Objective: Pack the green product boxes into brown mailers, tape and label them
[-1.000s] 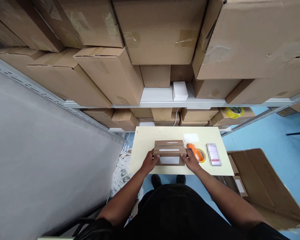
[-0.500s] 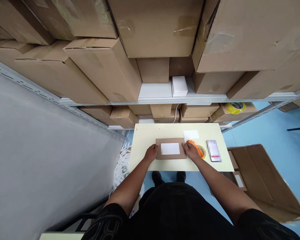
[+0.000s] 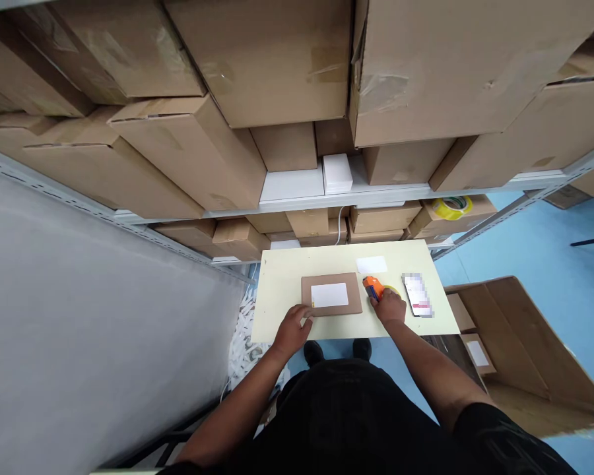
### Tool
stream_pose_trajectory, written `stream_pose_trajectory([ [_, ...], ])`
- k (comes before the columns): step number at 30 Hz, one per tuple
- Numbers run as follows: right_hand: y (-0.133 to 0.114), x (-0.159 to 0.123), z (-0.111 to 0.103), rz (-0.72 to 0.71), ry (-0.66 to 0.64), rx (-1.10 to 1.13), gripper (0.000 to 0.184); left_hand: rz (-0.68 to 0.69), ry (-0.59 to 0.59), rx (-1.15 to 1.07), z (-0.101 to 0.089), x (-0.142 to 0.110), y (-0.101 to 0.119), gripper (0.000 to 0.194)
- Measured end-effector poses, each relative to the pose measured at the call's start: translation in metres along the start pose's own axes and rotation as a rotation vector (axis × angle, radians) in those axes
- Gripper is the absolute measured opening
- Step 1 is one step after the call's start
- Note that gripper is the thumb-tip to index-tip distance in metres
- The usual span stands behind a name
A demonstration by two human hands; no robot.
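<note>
A flat brown cardboard box (image 3: 355, 297) lies on the pale table, with a white label (image 3: 329, 295) on its upper face. My left hand (image 3: 292, 330) is at the box's lower left corner, fingers partly spread, their tips at its edge. On the right, my right hand (image 3: 390, 307) is closed over an orange tape dispenser (image 3: 373, 286), which rests beside the box. A bit of its yellow tape roll shows past the fingers. Beyond the box lies a white slip of paper (image 3: 371, 264).
A phone (image 3: 416, 295) lies at the right of the table (image 3: 277, 264). Shelves of cardboard boxes (image 3: 277, 72) rise behind it, with a yellow tape roll (image 3: 452, 207) on a lower box. A large open carton (image 3: 519, 343) stands on the floor at right; a grey wall (image 3: 103, 316) is at left.
My right hand has left the box's right edge and taken hold of the tape dispenser. My left hand has slid down to the lower left corner and loosened. The camera view has shifted slightly.
</note>
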State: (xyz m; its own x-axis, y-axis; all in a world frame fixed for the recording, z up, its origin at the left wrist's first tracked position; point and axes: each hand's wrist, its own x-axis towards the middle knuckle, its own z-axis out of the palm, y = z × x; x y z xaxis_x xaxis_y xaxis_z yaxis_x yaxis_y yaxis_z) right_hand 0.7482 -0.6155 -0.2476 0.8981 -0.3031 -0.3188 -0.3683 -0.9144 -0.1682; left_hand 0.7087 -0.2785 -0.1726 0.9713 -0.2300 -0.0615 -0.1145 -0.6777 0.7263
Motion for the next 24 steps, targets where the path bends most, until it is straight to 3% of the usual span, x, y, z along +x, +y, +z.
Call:
stream_pose_trajectory([
  [4, 0.005, 0.0, -0.002, -0.047, -0.075, -0.01, 0.027, 0.027, -0.012, 0.004, -0.003, 0.016, 0.03, 0.028],
  [9, 0.013, -0.007, -0.025, 0.025, -0.095, 0.17, 0.029, 0.015, -0.259, -0.06, 0.005, 0.046, 0.054, 0.025],
  [16, 0.016, -0.084, -0.053, 0.023, -0.05, 0.977, 0.014, -0.013, -0.42, -0.291, 0.024, 0.113, 0.094, 0.038],
  [19, 0.007, -0.115, -0.056, 0.016, -0.009, 1.088, 0.016, -0.028, -0.57, -0.408, 0.033, 0.125, 0.109, 0.038],
  [24, 0.009, -0.139, -0.049, 0.096, 0.022, 1.176, 0.038, -0.174, -0.755, -0.542, 0.05, 0.12, 0.118, 0.043],
])
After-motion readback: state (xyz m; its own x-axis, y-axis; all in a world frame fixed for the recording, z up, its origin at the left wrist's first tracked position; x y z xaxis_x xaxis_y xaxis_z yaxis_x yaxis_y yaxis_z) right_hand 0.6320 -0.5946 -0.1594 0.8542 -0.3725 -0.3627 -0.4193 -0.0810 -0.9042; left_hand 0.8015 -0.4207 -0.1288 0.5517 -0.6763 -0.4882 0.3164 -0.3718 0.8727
